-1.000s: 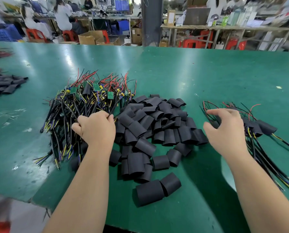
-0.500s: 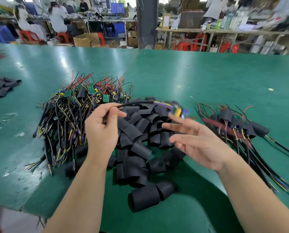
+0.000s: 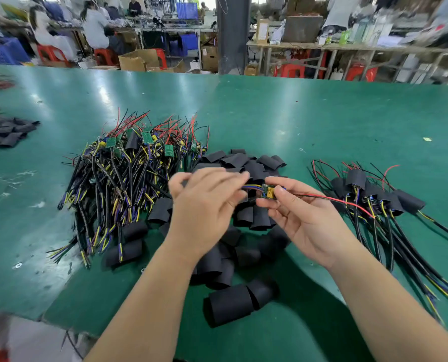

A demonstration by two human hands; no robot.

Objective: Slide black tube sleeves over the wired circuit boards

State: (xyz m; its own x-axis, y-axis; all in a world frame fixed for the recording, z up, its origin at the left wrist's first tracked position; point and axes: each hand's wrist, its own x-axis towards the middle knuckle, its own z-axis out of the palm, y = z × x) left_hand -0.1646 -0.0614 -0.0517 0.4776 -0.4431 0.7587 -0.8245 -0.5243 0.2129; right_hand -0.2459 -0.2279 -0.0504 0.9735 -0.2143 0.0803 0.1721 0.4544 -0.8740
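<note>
A small wired circuit board [image 3: 268, 192] hangs in the air over the pile of black tube sleeves [image 3: 240, 226]. My right hand [image 3: 300, 214] pinches the board between thumb and fingers, and its red and black leads trail off to the right. My left hand [image 3: 206, 205] holds the board's cable with yellow and blue wires, fingers curled over it. On the left lies a heap of bare wired boards [image 3: 129, 178]. To the right lies a bundle of boards with sleeves on them [image 3: 374, 194].
All of it lies on a green table [image 3: 309, 121], whose near edge runs along the lower left. Another sleeve pile [image 3: 6, 134] sits at the far left. People, stools, boxes and benches stand beyond the table's far side.
My left hand pulled one wired board out of the left heap and carried it to the middle. My right hand left the sleeved bundle and took hold of the board.
</note>
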